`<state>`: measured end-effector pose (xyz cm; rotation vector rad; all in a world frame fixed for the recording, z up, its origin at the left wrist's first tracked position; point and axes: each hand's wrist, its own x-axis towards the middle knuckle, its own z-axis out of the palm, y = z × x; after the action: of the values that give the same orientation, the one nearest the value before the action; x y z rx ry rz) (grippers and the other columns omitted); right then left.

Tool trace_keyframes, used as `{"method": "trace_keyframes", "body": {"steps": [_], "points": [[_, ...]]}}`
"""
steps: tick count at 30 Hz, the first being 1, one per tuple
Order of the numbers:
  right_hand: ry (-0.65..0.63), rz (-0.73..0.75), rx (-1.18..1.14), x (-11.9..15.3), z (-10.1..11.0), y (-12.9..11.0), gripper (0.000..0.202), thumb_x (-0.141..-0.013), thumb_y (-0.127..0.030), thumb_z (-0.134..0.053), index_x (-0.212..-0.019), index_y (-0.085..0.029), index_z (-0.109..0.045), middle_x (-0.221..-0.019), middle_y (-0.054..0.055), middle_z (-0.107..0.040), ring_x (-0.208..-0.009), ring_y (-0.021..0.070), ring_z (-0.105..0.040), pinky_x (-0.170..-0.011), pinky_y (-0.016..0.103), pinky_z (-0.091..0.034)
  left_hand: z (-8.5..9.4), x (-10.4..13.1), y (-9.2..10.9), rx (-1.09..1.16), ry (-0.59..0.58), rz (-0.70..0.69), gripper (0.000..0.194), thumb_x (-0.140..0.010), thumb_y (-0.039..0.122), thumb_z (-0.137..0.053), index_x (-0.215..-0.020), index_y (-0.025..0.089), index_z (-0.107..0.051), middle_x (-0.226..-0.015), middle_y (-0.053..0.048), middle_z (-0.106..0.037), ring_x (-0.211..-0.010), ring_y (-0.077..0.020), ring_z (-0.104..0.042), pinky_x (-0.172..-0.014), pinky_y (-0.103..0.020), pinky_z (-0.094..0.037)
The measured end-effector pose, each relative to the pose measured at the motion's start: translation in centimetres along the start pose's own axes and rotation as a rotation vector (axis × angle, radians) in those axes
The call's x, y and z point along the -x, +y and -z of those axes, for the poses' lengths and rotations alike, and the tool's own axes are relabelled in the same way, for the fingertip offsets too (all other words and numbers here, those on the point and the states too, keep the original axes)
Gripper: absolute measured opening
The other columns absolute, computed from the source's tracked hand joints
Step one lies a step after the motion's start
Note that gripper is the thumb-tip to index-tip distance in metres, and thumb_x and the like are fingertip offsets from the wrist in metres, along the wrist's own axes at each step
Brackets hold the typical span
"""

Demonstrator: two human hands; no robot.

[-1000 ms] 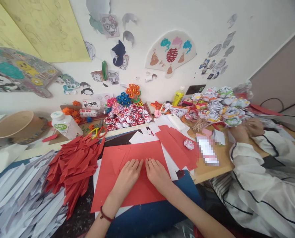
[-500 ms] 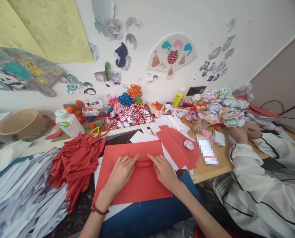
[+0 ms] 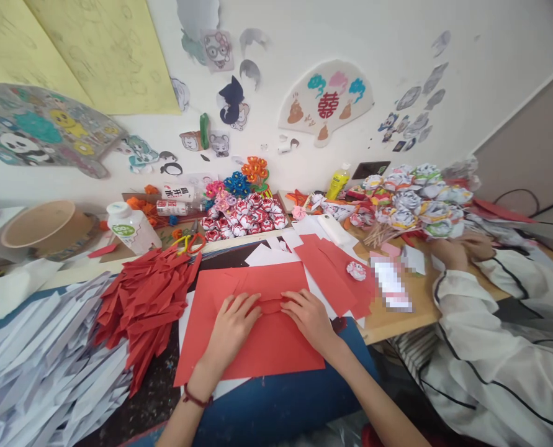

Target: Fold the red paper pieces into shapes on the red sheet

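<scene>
Between my hands is a narrow folded strip of red paper, lying over a large red sheet. My left hand has its fingers bent over the strip's left end. At the right end, my right hand grips it the same way, fingers curled and thumb hidden. The underside of the strip cannot be seen. Left of the sheet lies a heap of folded red paper pieces, and farther left a bigger heap of folded white ones.
A co-worker's hands are busy at the right. More red sheets carry a small paper flower. Behind stand a white bottle, scissors, red-and-white paper flowers and a bunch of white flowers.
The fingertips of both hands have moved from pressing flat above the fold to curling over the ends of the strip. The strip looks narrower. The view has shifted slightly.
</scene>
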<state>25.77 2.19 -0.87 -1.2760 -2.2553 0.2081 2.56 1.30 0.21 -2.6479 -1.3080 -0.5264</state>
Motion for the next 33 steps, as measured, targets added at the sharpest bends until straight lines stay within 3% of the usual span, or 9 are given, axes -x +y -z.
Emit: {"method": "trace_keyframes", "body": {"steps": [8,12,15,22,26,31,33], "points": [[0.028,-0.218,-0.234,-0.9,0.4,-0.4,0.007,-0.087,-0.027,-0.067,-0.081,-0.024,-0.069,-0.116,0.001,-0.066,-0.103,0.0214,-0.06,-0.089,0.037,-0.048,0.2,-0.6,0.7,0.239,0.016,0.347,0.014,-0.092,0.026,-0.055,-0.085,0.026,-0.068,-0.123,0.0,-0.065,-0.111,-0.0253,-0.05,-0.091,-0.045,-0.034],[0.013,-0.326,-0.3,-1.4,0.5,-0.4,0.008,-0.084,-0.026,-0.069,-0.076,-0.024,-0.069,-0.117,0.002,-0.064,-0.107,0.0216,-0.06,-0.091,0.036,-0.046,0.1,-1.0,0.6,0.314,-0.011,0.451,0.012,-0.089,0.029,-0.059,-0.08,0.026,-0.067,-0.123,-0.001,-0.064,-0.112,-0.0261,-0.048,-0.089,-0.045,-0.036],[-0.005,-0.348,-0.311,-1.8,0.5,-0.3,0.009,-0.082,-0.026,-0.069,-0.073,-0.023,-0.068,-0.115,0.002,-0.063,-0.105,0.0211,-0.061,-0.088,0.035,-0.047,0.2,-1.3,0.7,0.308,-0.011,0.461,0.015,-0.089,0.029,-0.056,-0.08,0.025,-0.066,-0.124,-0.003,-0.062,-0.112,-0.0266,-0.048,-0.089,-0.046,-0.036],[-0.025,-0.365,-0.193,-2.4,-0.2,0.0,0.013,-0.078,-0.025,-0.073,-0.069,-0.021,-0.065,-0.098,0.002,-0.055,-0.078,0.0156,-0.06,-0.069,0.031,-0.047,0.4,-2.0,0.9,0.183,-0.019,0.413,0.018,-0.089,0.025,-0.051,-0.077,0.023,-0.065,-0.12,-0.006,-0.061,-0.109,-0.0286,-0.049,-0.085,-0.049,-0.039],[0.005,-0.364,-0.147,-2.4,-0.7,0.3,0.014,-0.078,-0.022,-0.072,-0.069,-0.02,-0.061,-0.096,0.002,-0.052,-0.078,0.0164,-0.059,-0.068,0.03,-0.047,0.3,-2.4,1.1,0.165,-0.006,0.443,0.017,-0.087,0.025,-0.053,-0.073,0.022,-0.063,-0.115,-0.008,-0.061,-0.106,-0.0292,-0.049,-0.086,-0.051,-0.038],[0.05,-0.363,-0.134,-2.3,-0.3,0.0,0.019,-0.077,-0.017,-0.071,-0.086,-0.022,-0.055,-0.098,0.002,-0.051,-0.082,0.0189,-0.058,-0.067,0.031,-0.046,0.6,-2.3,1.0,0.129,-0.008,0.508,0.005,-0.084,0.027,-0.058,-0.085,0.023,-0.061,-0.117,-0.008,-0.059,-0.106,-0.0294,-0.049,-0.086,-0.05,-0.039],[0.055,-0.352,-0.133,-2.3,-0.1,-0.3,0.024,-0.078,-0.013,-0.068,-0.091,-0.023,-0.051,-0.098,0.002,-0.051,-0.083,0.0193,-0.058,-0.066,0.03,-0.046,0.7,-2.1,0.9,0.125,-0.009,0.463,0.011,-0.084,0.022,-0.056,-0.093,0.024,-0.062,-0.123,-0.008,-0.058,-0.111,-0.0294,-0.049,-0.087,-0.049,-0.039]]}}
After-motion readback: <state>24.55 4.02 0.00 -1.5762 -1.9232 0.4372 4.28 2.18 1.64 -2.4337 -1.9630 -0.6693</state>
